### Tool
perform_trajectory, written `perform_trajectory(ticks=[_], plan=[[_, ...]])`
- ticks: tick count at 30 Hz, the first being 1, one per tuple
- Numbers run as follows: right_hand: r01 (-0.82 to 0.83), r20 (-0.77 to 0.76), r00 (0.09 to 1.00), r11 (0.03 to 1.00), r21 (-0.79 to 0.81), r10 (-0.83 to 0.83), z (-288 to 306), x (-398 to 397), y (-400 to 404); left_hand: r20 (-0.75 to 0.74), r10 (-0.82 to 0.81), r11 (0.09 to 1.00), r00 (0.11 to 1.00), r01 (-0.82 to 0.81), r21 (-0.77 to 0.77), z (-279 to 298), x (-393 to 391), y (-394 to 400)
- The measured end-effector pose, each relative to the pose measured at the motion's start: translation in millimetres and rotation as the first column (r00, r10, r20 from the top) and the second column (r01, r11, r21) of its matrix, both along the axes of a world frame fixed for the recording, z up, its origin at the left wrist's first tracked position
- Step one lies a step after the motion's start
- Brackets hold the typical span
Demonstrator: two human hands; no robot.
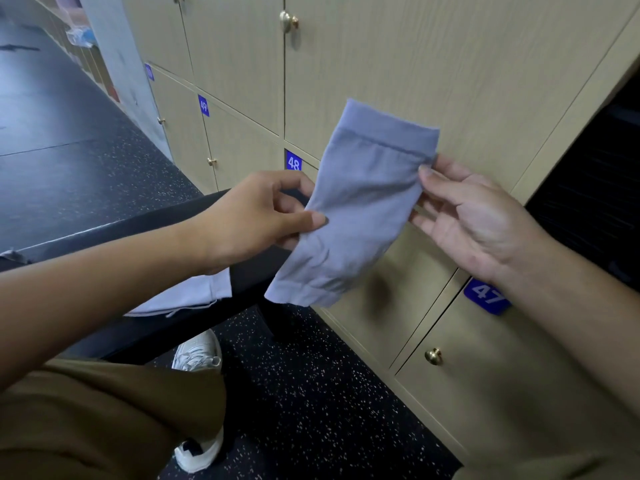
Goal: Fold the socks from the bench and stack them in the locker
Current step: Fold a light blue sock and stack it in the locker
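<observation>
A person's left hand (pixel 277 211) and right hand (pixel 460 216) each pinch an edge of a lavender sock (pixel 349 209), holding it taut midair before closed lockers (pixel 450 64), likely to fold it.

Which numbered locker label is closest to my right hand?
Label 47, the blue tag just below your right hand; 48 and 49 sit further left.
</observation>
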State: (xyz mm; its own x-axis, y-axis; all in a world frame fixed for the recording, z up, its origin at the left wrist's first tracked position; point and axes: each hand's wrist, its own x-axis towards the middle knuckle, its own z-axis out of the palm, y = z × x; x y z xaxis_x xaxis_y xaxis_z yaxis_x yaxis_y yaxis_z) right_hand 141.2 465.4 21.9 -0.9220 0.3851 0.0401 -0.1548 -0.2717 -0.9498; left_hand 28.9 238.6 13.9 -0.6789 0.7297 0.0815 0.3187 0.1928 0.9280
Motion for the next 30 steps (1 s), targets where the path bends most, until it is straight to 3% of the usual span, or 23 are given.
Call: perform_trajectory(ticks=[6, 10, 12, 14, 18, 22, 30], plan=[[-0.148, -0.09, 0.981, 0.967, 0.206, 0.17, 13, 20, 7, 0.232, 0.031, 0.985, 0.972, -0.07, 0.159, 11, -1, -3], [-0.285, 0.008, 0.951, 0.866, 0.41, 0.309, 19, 38, 4, 0.199, 0.091, 0.971, 0.976, -0.131, 0.2, 20, 0, -7], [-0.311, 0.051, 0.946, 0.85, 0.425, 0.321, 19, 40, 2, 0.171, 0.092, 0.965, 0.981, -0.131, 0.229, 23, -2, -8], [-0.26, 0.083, 0.965, 0.874, 0.411, 0.248, 16, 36, 2, 0.104, 0.069, 0.966, 0.992, -0.092, 0.242, 25, -4, -10], [-0.042, 0.211, 0.975, 0.884, 0.466, -0.065, -3, 22, 1, -0.014, 0.028, 0.973, 1.0, -0.024, 0.229, 25, -6, -13], [-0.063, 0.279, 0.96, 0.937, 0.344, -0.038, -9, 16, -4, -0.039, 0.024, 0.969, 0.999, -0.013, 0.246, 28, -2, -13], [-0.15, 0.202, 0.971, 0.982, 0.11, 0.126, 7, 13, -14, -0.024, 0.029, 0.97, 0.999, -0.022, 0.242, 30, 2, -14]])
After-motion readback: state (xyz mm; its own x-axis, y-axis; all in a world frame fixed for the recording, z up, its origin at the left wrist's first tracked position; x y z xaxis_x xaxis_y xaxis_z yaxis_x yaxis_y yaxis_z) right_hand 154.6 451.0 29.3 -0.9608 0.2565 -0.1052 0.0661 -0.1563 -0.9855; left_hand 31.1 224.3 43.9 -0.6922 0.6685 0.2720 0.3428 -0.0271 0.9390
